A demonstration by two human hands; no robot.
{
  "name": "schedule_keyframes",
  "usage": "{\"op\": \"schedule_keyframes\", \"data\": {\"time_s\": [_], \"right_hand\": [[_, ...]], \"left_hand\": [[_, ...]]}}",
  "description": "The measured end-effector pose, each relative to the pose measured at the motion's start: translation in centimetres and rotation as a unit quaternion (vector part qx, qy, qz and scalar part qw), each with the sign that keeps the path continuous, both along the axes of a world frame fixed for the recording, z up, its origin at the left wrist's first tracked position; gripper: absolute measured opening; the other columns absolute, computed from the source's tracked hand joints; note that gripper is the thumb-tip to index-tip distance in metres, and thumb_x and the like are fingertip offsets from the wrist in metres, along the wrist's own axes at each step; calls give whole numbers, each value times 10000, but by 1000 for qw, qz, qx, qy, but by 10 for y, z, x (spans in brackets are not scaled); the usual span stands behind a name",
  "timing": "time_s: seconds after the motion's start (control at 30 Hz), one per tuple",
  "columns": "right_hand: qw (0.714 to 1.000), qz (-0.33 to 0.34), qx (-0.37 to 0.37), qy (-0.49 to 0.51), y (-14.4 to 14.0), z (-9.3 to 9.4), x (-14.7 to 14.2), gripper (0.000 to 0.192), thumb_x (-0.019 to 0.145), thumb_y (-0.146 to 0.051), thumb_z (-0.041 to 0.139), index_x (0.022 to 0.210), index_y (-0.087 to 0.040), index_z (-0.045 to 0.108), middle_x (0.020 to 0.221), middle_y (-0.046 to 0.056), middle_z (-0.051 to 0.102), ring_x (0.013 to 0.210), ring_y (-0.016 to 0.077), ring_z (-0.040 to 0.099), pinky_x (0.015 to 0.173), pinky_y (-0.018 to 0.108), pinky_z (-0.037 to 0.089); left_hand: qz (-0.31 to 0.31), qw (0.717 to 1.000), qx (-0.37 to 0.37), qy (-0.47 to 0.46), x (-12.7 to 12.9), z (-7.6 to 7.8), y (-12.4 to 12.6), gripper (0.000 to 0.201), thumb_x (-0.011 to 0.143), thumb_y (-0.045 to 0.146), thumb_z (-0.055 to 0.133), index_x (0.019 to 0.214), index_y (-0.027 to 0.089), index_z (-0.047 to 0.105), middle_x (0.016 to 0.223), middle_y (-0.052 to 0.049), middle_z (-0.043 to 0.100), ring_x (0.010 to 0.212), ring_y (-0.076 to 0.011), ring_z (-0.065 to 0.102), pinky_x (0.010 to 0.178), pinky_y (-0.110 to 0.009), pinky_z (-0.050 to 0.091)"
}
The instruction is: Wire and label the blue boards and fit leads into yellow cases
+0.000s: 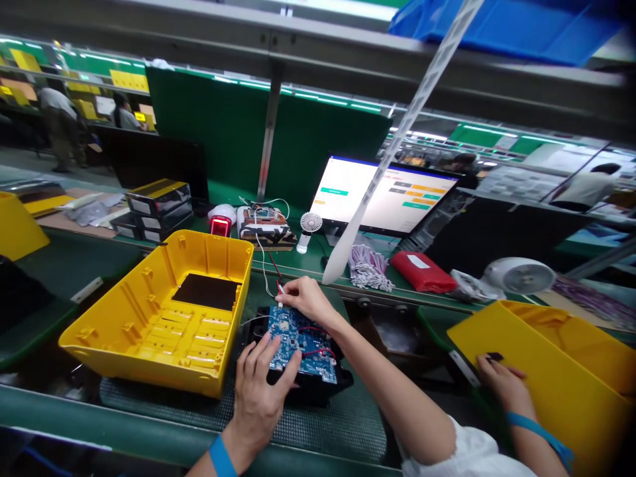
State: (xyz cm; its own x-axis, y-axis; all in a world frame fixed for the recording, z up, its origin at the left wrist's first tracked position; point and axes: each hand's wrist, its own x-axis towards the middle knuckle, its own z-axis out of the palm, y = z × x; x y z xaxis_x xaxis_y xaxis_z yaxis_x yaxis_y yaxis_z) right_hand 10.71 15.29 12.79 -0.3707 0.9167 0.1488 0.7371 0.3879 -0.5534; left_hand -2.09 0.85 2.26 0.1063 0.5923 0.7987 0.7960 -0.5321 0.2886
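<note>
Left of the blue circuit board (293, 324), just beside it, sits a yellow shell (149, 372) with a dark panel (206, 291) inside. The left hand (261, 377) lies over the board's left edge, its grip unclosed, fingers spread. Behind the board's far left corner, a thin red-and-white lead (274, 266) runs down to the right hand (305, 298), whose grip pinches its end. The board itself lies face up on a black housing (318, 392), with red wires across it. Beyond the board, on the green tabletop (308, 263), stand a small white fan (311, 223) and, further right, a lit monitor (338, 199). Well to the board's right, a co-worker's hand (501, 381) is at a second yellow shell (536, 364).
</note>
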Motion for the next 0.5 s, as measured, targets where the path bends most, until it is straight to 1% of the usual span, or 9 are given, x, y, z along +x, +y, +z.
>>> {"op": "schedule_keyframes", "data": {"time_s": [0.13, 0.2, 0.27, 0.33, 0.37, 0.43, 0.5], "right_hand": [[995, -64, 81, 4, -12, 13, 13, 113, 782, -290, 677, 724, -210, 732, 739, 28, 652, 701, 171, 557, 655, 278, 364], [991, -80, 102, 44, -26, 20, 20, 105, 788, -288, 675, 766, -198, 725, 743, 31, 635, 682, 164, 543, 657, 281, 379], [988, -64, 82, 118, -45, 25, 23, 96, 767, -289, 700, 763, -193, 695, 682, 3, 613, 622, 145, 527, 621, 265, 396], [981, -37, 38, 185, -67, 25, 23, 119, 755, -294, 714, 729, -193, 655, 652, -20, 608, 605, 134, 530, 595, 246, 408], [979, -27, 17, 204, -77, 24, 21, 137, 757, -300, 713, 707, -194, 642, 647, -25, 610, 606, 131, 536, 590, 239, 413], [976, -13, -13, 216, -95, 20, 16, 152, 769, -298, 706, 683, -193, 637, 647, -29, 620, 615, 129, 554, 595, 232, 421], [979, 8, -23, 203, -108, 14, 12, 120, 791, -268, 689, 702, -197, 652, 674, -30, 642, 640, 128, 576, 628, 230, 429]], "left_hand": [[5, 1000, 11, 5, 0, 1, 0, 468, 839, 274, 649, 1288, 353, 542, 1302, -100, 531, 1258, -289, 454, 1041, -464, 353], [3, 1000, 12, 9, 0, 0, 1, 470, 837, 275, 652, 1289, 347, 543, 1301, -106, 529, 1259, -291, 453, 1040, -466, 353], [2, 1000, 10, 12, 0, 0, 1, 471, 837, 267, 653, 1288, 345, 543, 1304, -110, 525, 1262, -293, 452, 1037, -471, 356], [2, 1000, 8, 13, 0, -1, 1, 465, 838, 257, 651, 1283, 344, 547, 1313, -115, 516, 1265, -297, 449, 1031, -481, 363], [1, 1000, 8, 14, -1, -1, 1, 461, 839, 255, 649, 1281, 340, 548, 1315, -121, 512, 1265, -300, 448, 1026, -489, 368], [-1, 1000, 12, 19, -1, 0, 1, 460, 839, 243, 648, 1281, 321, 547, 1313, -135, 508, 1265, -311, 445, 1013, -508, 378], [-4, 1000, 18, 21, -2, 1, 0, 437, 838, 228, 646, 1262, 296, 560, 1306, -145, 507, 1263, -316, 446, 1002, -520, 389]]}}
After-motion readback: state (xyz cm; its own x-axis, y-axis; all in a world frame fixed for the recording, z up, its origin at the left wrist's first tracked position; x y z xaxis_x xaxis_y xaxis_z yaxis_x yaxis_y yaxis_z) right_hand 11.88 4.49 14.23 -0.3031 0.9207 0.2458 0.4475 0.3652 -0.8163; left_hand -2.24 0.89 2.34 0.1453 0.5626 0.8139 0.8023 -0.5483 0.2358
